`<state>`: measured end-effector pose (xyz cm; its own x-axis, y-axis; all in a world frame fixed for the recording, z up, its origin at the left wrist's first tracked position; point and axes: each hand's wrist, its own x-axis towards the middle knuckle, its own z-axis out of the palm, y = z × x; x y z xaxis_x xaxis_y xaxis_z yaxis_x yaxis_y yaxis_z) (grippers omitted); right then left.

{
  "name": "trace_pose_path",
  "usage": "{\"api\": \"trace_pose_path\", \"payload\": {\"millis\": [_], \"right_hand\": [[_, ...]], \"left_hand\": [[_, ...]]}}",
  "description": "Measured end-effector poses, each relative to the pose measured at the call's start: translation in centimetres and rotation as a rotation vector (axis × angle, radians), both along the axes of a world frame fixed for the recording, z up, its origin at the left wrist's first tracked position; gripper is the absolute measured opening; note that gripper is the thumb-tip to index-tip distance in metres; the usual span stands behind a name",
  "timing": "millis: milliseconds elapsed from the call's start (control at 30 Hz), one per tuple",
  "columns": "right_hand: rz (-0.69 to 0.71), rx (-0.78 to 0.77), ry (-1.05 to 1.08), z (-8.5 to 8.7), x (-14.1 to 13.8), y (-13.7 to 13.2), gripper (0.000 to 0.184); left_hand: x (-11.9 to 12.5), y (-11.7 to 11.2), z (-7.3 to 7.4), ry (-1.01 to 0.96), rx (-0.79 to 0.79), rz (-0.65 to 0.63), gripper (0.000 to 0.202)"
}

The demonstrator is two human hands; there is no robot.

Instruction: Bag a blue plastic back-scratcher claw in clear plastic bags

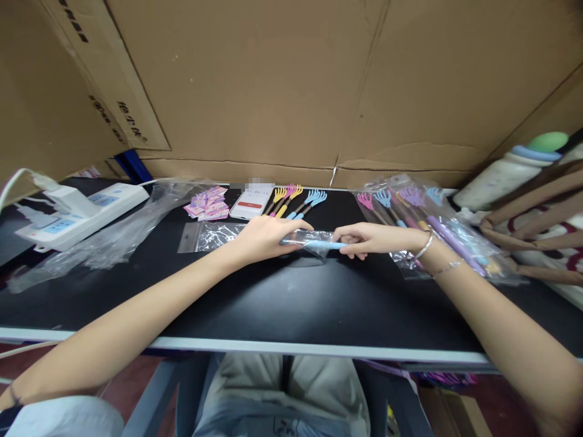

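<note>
My left hand (pixel 266 237) is closed on a clear plastic sleeve (pixel 209 237) and the light blue handle (pixel 319 244) in it. From the right, my right hand (pixel 368 238) pinches the end of that handle near the sleeve's edge. The handle looks like those of the back scratchers nearby; its far end is hidden by my left hand and the shiny plastic. Just behind my left hand lie loose back scratchers with yellow and pink claws (pixel 288 193) and blue claws (pixel 315 197). More back scratchers lie in a large clear bag (pixel 455 243) by my right forearm.
Pink and purple cards (pixel 207 203) lie beside a phone (pixel 250 203). At left are a white power strip (pixel 86 212) with plugs and loose plastic film (pixel 122 237). A white bottle (pixel 505 176) leans at right. Cardboard (pixel 282 79) walls the back of the black table (pixel 291 303).
</note>
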<state>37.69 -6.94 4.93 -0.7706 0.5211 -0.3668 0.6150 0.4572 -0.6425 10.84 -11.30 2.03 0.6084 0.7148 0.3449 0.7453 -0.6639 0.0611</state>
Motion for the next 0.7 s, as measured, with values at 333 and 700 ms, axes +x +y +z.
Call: {"api": "trace_pose_path", "payload": {"millis": [333,700], "right_hand": [[-0.011,0.063,0.190,-0.8,-1.9,-1.2,0.042],[-0.035,0.032,0.205,-1.0,-2.0,-1.0,0.036]], "left_hand": [[0.3,-0.5,-0.2,-0.015,-0.002,-0.060,0.028],[0.4,-0.7,-0.1,-0.021,0.031,-0.054,0.029]]}}
